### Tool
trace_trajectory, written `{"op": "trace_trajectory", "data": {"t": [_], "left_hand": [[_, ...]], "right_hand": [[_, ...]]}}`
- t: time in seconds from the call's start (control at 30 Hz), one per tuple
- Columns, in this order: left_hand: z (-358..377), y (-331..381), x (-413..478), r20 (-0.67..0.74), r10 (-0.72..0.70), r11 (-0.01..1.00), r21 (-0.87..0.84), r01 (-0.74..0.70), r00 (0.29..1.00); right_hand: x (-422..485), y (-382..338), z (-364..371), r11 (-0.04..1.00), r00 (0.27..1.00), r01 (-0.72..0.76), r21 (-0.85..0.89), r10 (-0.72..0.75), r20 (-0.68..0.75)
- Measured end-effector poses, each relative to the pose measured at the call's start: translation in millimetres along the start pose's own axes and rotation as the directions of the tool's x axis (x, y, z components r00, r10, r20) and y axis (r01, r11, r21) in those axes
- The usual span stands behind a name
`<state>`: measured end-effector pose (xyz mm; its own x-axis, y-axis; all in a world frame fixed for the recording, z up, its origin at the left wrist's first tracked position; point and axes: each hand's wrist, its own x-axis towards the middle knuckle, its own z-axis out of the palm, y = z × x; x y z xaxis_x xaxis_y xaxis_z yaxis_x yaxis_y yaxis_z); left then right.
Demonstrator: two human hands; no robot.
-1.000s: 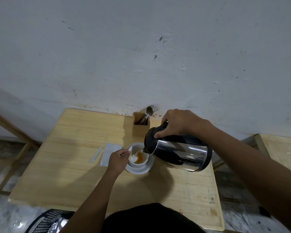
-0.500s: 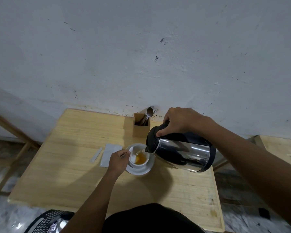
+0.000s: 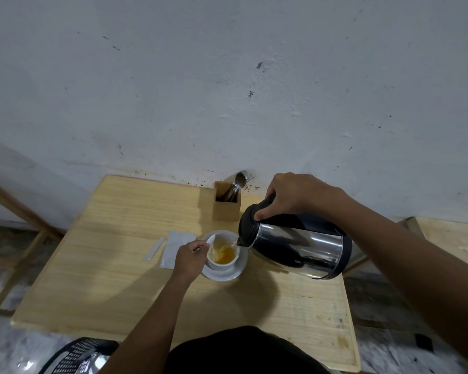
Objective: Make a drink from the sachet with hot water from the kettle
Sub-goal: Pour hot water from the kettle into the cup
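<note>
Nearest to us, a black mesh basket (image 3: 73, 354) is sitting on the floor at the front edge of the wooden table (image 3: 114, 290), and our two forearms are reaching out over the boards. We are steadying the white cup (image 3: 223, 255) with our left hand (image 3: 190, 259), whose fingers are curled in and pinching what looks like a thin handle or spoon stem at the cup's near rim; we cannot tell which it is. The cup is standing on a white saucer (image 3: 237, 273) near the middle of the table and is holding orange liquid low in the bowl, so we are judging it far from full. Just left of it the torn sachet (image 3: 173, 247) and its strip (image 3: 154, 249) are lying flat, light and limp. Our right hand (image 3: 295, 195) is wrapped tight round the black handle of the steel kettle (image 3: 297, 247), tipping it steeply so the spout is hanging just over the cup's right rim. We are reckoning the kettle heavy with water, hot on its polished wall and slippery there, so the handle is the only place to be holding it; the cup is fragile and easy to nudge off its saucer. Beyond, against the wall, a wooden cutlery holder (image 3: 225, 209) with spoons is standing clear of the pour
</note>
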<state>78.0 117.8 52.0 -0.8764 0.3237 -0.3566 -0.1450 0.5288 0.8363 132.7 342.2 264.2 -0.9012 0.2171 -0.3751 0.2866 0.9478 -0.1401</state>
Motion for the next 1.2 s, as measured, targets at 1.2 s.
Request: {"op": "trace_trajectory", "data": {"t": [1.2], "left_hand": [[1.3, 0.4, -0.1, -0.008, -0.004, 1.000, -0.013, 0.004, 1.000]], "right_hand": [[-3.4, -1.9, 2.9, 1.000, 1.000, 0.012, 0.004, -0.012, 0.018]]}}
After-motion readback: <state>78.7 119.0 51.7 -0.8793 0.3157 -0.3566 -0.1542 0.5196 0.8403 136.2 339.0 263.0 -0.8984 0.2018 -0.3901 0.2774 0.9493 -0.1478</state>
